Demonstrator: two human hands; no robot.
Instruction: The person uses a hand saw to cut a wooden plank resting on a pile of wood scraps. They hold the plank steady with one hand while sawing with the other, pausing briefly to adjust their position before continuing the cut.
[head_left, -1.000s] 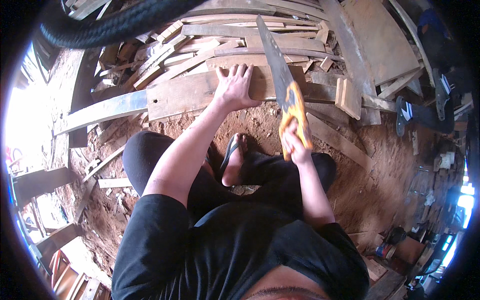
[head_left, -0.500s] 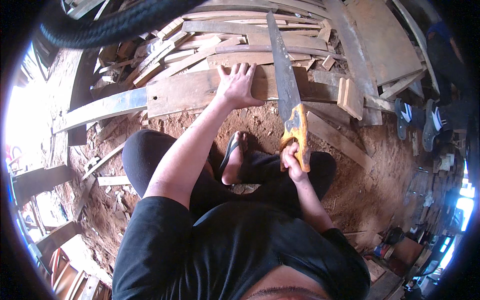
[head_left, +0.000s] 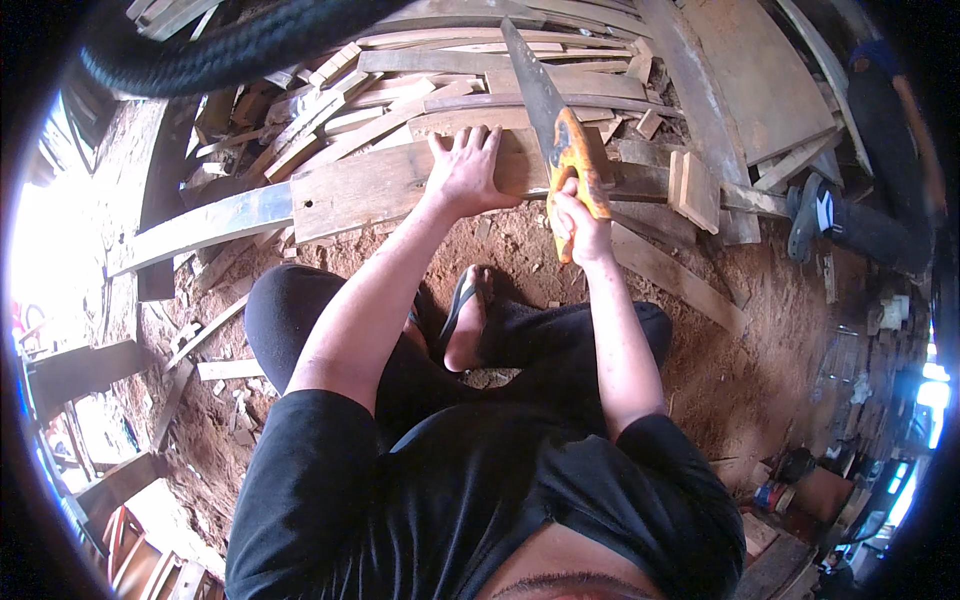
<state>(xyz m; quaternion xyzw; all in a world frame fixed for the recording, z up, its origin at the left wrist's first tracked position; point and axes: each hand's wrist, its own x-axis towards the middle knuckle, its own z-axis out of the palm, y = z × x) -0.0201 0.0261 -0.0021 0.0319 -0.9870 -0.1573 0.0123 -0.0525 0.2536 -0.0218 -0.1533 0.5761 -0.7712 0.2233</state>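
My left hand (head_left: 464, 175) lies flat with fingers spread on a wide wooden board (head_left: 360, 190), pressing on its top. The board runs left to right in front of my knees and has a small dark hole near its left end. In my right hand (head_left: 580, 222) is a handsaw (head_left: 540, 95) with a worn yellow-orange handle; my fingers are wrapped round the grip. Its grey blade crosses the board to the right of my left hand and points away from me. Whether the teeth are cutting into the wood cannot be made out.
Loose slats and offcuts (head_left: 520, 75) lie piled beyond the board. A short upright block (head_left: 694, 192) stands to its right, near a large plywood panel (head_left: 760, 80). Another person's legs (head_left: 880, 220) are at far right. A dark braided hose (head_left: 240, 55) hangs at upper left.
My right hand has pushed the saw forward, away from me, so its handle now sits over the board. My left hand stays put. The other person's feet at the right have shifted.
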